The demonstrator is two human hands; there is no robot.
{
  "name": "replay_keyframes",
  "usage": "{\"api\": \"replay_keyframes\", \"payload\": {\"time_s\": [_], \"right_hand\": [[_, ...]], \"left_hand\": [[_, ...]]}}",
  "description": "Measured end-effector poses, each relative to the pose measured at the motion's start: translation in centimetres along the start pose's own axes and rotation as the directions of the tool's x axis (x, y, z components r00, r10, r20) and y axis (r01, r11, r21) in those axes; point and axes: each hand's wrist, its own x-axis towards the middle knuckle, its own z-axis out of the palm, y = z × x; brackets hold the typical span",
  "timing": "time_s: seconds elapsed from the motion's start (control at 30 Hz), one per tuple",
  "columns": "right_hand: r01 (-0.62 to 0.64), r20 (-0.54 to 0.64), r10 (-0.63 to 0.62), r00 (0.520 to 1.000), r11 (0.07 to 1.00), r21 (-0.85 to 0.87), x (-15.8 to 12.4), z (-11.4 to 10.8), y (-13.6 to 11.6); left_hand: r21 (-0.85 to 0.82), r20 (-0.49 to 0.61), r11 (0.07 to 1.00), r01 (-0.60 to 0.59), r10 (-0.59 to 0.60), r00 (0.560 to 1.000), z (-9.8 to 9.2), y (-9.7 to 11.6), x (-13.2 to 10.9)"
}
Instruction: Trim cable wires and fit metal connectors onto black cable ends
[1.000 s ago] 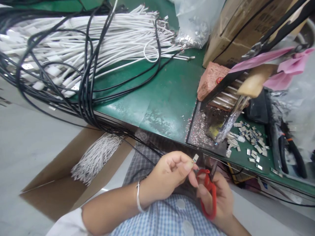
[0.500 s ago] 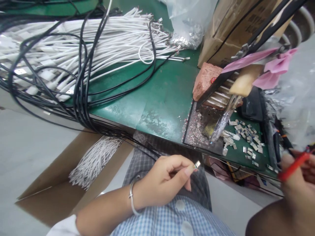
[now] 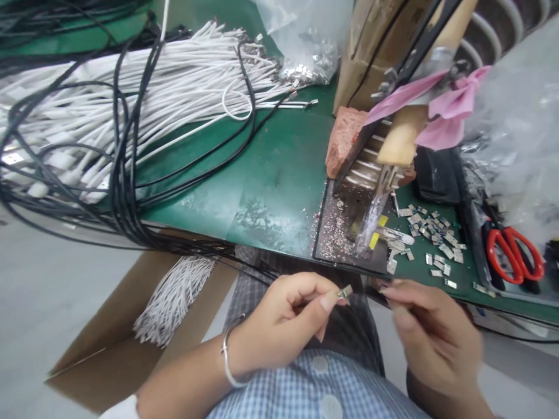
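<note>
My left hand [image 3: 292, 320] is over my lap, thumb and forefinger closed on a small metal USB connector [image 3: 346, 292] with a bit of green circuit board. Whether a cable runs from it into my palm is hidden. To its right, my right hand [image 3: 437, 337] is raised in front of the table edge, thumb and forefinger apart with nothing visible between them. Red-handled scissors [image 3: 515, 256] lie at the table's right side. Several loose metal connectors [image 3: 437, 233] are scattered on the green table top [image 3: 279, 174].
A wooden-handled tool [image 3: 402, 137] tied with pink cloth leans over a dark, crumb-strewn plate [image 3: 327, 233] beside a brick [image 3: 345, 137]. White cables [image 3: 183, 87] and looped black cables [image 3: 126, 145] cover the left. Below stands a cardboard box [image 3: 96, 326] with white cables.
The red scissors have left my right hand and lie on the table. That hand has moved left towards my left hand, which still pinches the connector. The view has shifted slightly right.
</note>
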Motion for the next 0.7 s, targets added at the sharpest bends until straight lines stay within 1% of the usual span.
{"api": "replay_keyframes", "payload": {"time_s": [0.03,0.07,0.17,0.27,0.33,0.53,0.7], "right_hand": [[0.009,0.026,-0.011,1.0,0.999,0.046,0.2,1.0,-0.2],[0.022,0.024,-0.024,0.999,0.996,0.089,0.6,1.8,-0.4],[0.073,-0.007,-0.072,0.997,0.988,0.138,1.5,2.8,-0.6],[0.128,0.047,-0.134,0.99,0.985,0.119,2.0,2.9,-0.7],[0.133,0.08,-0.145,0.986,0.982,0.132,2.2,2.9,-0.8],[0.101,0.025,-0.107,0.994,0.979,0.177,2.6,3.0,-1.0],[0.075,-0.031,-0.071,0.997,0.983,0.168,3.0,3.3,-1.1]], "left_hand": [[0.004,-0.005,1.0,0.006,-0.006,1.0,0.0,0.1,0.1],[0.015,-0.011,1.0,0.008,-0.008,1.0,0.0,0.2,0.2],[0.054,-0.031,0.999,0.0,0.002,1.0,-0.1,0.6,0.6],[0.08,-0.033,0.997,-0.021,0.024,0.999,-0.2,0.9,1.0],[0.087,-0.033,0.996,-0.032,0.035,0.999,-0.2,1.0,1.3],[0.065,-0.034,0.996,-0.054,0.056,0.998,-0.1,1.3,2.0],[0.009,-0.048,0.999,-0.046,0.046,0.998,0.0,1.3,2.5]]}}
